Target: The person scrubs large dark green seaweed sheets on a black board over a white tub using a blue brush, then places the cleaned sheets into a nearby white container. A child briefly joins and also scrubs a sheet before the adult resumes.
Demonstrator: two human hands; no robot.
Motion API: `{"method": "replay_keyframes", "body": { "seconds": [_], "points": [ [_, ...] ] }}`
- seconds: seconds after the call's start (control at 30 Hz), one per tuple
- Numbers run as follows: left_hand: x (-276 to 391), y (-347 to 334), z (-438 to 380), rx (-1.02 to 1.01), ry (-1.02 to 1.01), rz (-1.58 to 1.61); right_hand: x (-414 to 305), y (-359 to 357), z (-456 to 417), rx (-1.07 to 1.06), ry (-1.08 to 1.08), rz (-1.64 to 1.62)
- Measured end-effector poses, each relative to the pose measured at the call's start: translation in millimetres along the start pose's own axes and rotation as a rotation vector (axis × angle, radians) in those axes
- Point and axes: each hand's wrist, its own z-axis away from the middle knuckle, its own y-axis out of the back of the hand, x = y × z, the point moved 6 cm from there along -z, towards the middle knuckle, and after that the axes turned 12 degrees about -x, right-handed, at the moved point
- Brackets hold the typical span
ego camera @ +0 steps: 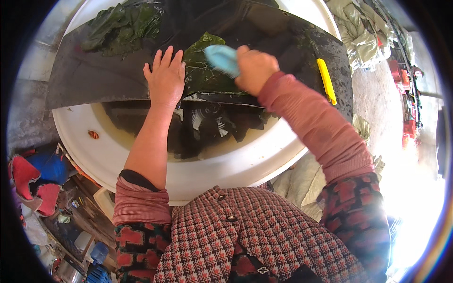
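My right hand (256, 69) grips a light blue scrub brush (221, 58), blurred, over a wet, dark green leafy sheet (208, 78). That sheet lies spread on a dark board (95, 78) set across a round white tub (212, 177). Flat beside the sheet's left edge rests my left hand (164, 79), fingers apart and nothing held. Whether its fingertips press on the sheet's edge I cannot tell. More dark green sheets (124, 28) lie crumpled at the board's upper left. Below the board's near edge, dark pieces (212, 127) sit in the tub's cloudy water.
On the board's right side lies a yellow utility knife (326, 81). A small brown scrap (93, 134) sticks to the tub's inner wall. Pale sacks (300, 180) stand against the tub at right. Lower left, the floor holds a blue container (49, 166) and red padded pieces (24, 173).
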Motion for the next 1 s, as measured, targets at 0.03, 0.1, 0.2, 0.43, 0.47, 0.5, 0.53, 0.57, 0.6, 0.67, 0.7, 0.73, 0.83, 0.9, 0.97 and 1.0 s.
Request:
{"method": "replay_keyframes", "body": {
  "seconds": [0.03, 0.1, 0.2, 0.43, 0.47, 0.5, 0.53, 0.57, 0.6, 0.67, 0.7, 0.73, 0.83, 0.9, 0.97, 1.0],
  "points": [
    [0, -1, 0, -0.013, 0.001, -0.009, 19, 6, -1, 0.038, -0.102, -0.011],
    [0, 0, -1, -0.005, 0.001, -0.014, 38, 16, -1, 0.075, -0.134, 0.064],
    [-1, 1, -1, 0.005, 0.019, 0.029, 21, 15, -5, 0.098, -0.004, -0.088],
    [-4, 2, 2, -0.010, 0.015, 0.098, -12, 1, -45, 0.098, -0.156, -0.077],
    [-3, 3, 2, -0.011, 0.004, 0.093, 2, 6, -44, 0.132, -0.214, -0.078],
    [-3, 4, 2, -0.013, -0.004, 0.090, 16, 7, -43, 0.096, -0.239, -0.103],
    [-3, 5, 2, -0.017, -0.014, 0.101, 26, 1, -34, 0.036, -0.258, -0.129],
    [-3, 5, 2, -0.037, -0.012, 0.101, 32, -1, -25, 0.049, -0.246, -0.153],
    [-3, 5, 2, -0.048, -0.008, 0.101, 39, -7, -10, 0.026, -0.304, -0.147],
    [-3, 4, 1, -0.075, -0.005, 0.115, 45, -21, 14, -0.053, -0.412, -0.145],
    [-3, 4, 1, -0.078, 0.001, 0.116, 42, -20, 23, 0.013, -0.404, -0.127],
    [-4, 4, 0, -0.080, 0.000, 0.113, 42, -21, 29, 0.023, -0.410, -0.123],
    [-5, 4, -1, -0.056, -0.007, 0.084, 40, -22, 36, -0.012, -0.464, -0.135],
    [-3, 1, -1, -0.065, -0.039, 0.076, 43, -18, 34, 0.025, -0.476, -0.162],
    [-2, -1, 0, -0.065, -0.050, 0.050, 45, -18, 33, -0.002, -0.485, -0.160],
    [-2, -1, 1, -0.069, -0.054, 0.030, 46, -18, 34, -0.004, -0.504, -0.160]
  ]
}}
